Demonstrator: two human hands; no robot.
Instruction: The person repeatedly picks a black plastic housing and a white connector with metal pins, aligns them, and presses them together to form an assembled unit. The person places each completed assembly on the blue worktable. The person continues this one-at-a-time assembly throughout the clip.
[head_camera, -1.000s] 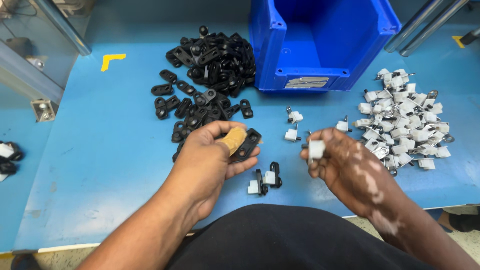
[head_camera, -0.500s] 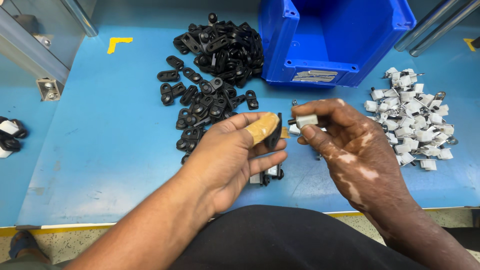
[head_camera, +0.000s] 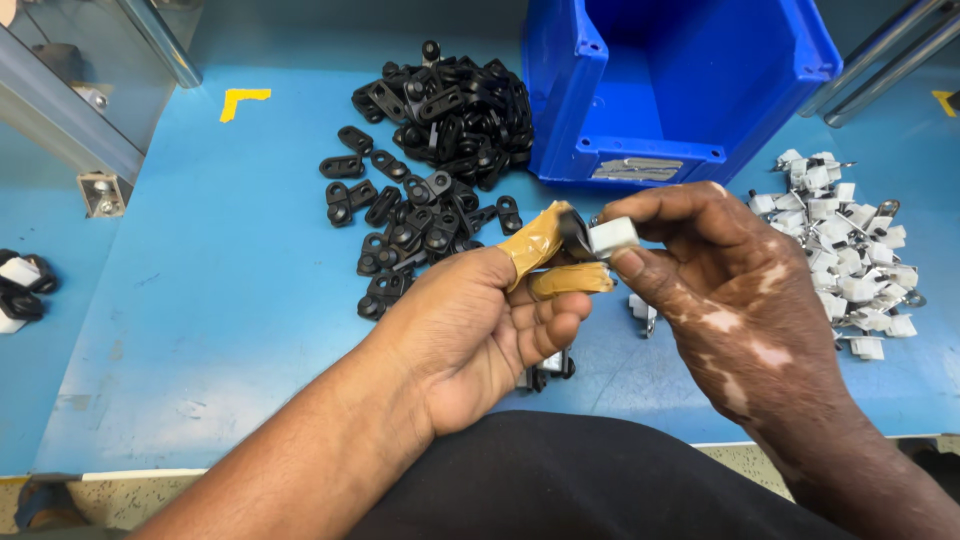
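My left hand (head_camera: 480, 330) is raised over the blue table, with tan tape on its thumb and forefinger, and it pinches a small black plastic clip (head_camera: 576, 234). My right hand (head_camera: 730, 290) meets it from the right and holds a small white block (head_camera: 613, 236) against that black clip. The two parts touch between my fingertips. A heap of black clips (head_camera: 440, 130) lies behind my left hand. A heap of white blocks with metal bits (head_camera: 845, 250) lies to the right of my right hand.
A blue open-fronted bin (head_camera: 680, 85) stands at the back centre. Joined black-and-white pieces lie under my hands (head_camera: 548, 368) and at the far left edge (head_camera: 20, 285). A yellow corner mark (head_camera: 243, 99) and metal frame rails (head_camera: 110, 110) sit back left.
Both hands have come together: the left lifted the black clip off the table and the right carried the white block leftward until the parts met.
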